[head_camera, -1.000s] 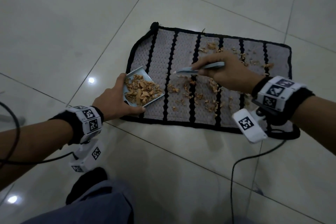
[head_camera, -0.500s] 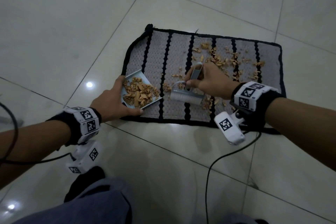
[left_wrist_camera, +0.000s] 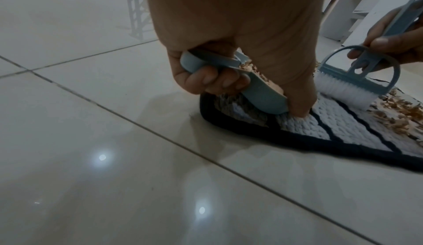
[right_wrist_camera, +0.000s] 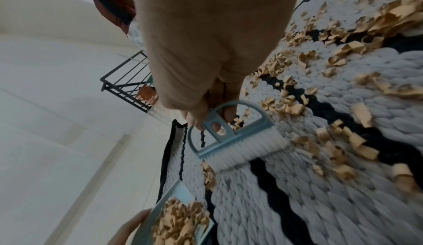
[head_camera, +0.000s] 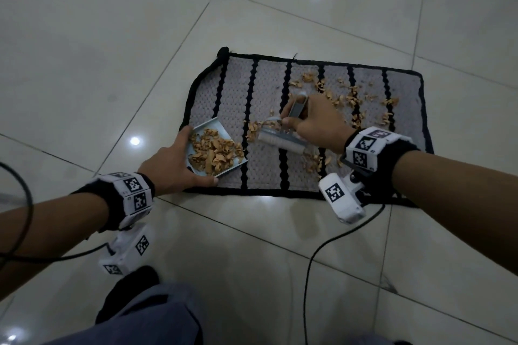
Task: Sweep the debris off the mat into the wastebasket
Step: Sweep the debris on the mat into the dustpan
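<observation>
A grey mat with black stripes lies on the tiled floor, strewn with tan debris over its right half. My left hand grips a small blue dustpan at the mat's near-left corner; the pan holds a heap of debris. The left wrist view shows my fingers curled round the pan's handle. My right hand grips the handle of a blue hand brush, whose white bristles touch the mat just right of the pan.
Glossy floor tiles surround the mat. A black cable trails over the floor at the near right, another at the left. A black wire basket stands in the distance in the right wrist view. My knee is at the bottom.
My right hand turned the brush from lying flat above the mat to bristles down, and pulled it nearer and left towards the dustpan. The left hand and pan stayed put.
</observation>
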`<state>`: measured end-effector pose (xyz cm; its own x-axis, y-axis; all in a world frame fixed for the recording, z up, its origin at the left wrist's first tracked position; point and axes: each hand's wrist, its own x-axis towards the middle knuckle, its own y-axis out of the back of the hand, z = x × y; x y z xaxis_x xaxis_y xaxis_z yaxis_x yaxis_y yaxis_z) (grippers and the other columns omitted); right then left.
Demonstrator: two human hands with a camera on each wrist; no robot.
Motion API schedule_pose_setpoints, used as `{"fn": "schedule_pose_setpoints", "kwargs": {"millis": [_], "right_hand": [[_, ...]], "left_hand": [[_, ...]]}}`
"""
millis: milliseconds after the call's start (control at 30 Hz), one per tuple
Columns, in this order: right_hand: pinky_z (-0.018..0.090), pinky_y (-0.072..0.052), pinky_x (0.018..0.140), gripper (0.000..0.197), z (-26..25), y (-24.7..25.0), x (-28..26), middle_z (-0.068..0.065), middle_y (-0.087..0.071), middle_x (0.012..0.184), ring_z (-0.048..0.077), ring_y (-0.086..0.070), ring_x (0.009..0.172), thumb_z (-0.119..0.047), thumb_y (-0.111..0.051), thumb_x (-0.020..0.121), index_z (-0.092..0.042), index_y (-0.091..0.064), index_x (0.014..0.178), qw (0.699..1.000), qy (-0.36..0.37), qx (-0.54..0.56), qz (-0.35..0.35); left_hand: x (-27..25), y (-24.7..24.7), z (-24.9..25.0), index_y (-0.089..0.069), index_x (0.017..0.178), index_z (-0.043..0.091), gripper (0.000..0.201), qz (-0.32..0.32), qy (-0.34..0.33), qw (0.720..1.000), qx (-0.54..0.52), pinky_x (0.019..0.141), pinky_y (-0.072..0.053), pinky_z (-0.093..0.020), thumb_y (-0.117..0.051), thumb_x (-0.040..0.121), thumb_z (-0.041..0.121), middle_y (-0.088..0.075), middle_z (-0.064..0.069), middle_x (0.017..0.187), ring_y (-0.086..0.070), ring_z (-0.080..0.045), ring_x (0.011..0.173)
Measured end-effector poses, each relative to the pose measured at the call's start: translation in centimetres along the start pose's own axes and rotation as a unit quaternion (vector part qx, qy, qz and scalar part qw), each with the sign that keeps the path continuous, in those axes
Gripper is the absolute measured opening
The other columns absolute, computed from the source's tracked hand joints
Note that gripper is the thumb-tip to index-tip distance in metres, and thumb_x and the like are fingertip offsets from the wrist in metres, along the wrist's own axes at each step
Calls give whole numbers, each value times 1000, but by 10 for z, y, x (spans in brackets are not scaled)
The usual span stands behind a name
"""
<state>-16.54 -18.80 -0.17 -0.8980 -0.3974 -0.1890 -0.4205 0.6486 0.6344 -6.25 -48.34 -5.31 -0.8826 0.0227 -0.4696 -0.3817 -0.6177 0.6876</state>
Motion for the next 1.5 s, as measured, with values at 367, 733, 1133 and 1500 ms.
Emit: {"fn": "schedule_pose_setpoints", "kwargs": {"millis": [367,733,1133,1500], "right_hand": [[30,-48,57,9,-31,-48,-16,6,-68,76,18,-59,66,-17,-64,90,-9,-66,85,993,92,-62,41],[34,-47,59,9,-42,-62,-18,10,-66,73,23,-59,64,-15,-61,92,-8,-65,88,990,93,-23,105],[39,-57,61,14,-14,-51,-23,10,-67,78,21,-65,71,-17,-62,93,-5,-61,85,978,-9,78,195],[32,-51,54,5,-32,-67,-35,6,-63,71,15,-58,60,-14,-62,92,-11,-59,89,985,78,44,146]], "left_hand": [[2,-2,-1,-12,149,36,138,10,2,999,-32,93,-55,-43,-82,37,78,-61,5,127,-65,-19,107],[5,0,7,-11,148,37,134,27,-14,999,-25,88,-57,-42,-80,39,76,-60,3,123,-65,-21,101],[1,9,0,-13,147,38,134,7,-32,999,-18,93,-56,-41,-79,38,78,-60,4,126,-66,-20,105],[5,7,6,-7,152,32,138,-15,-10,1000,1,97,-53,-41,-86,45,68,-58,-1,133,-63,-23,110]]}}
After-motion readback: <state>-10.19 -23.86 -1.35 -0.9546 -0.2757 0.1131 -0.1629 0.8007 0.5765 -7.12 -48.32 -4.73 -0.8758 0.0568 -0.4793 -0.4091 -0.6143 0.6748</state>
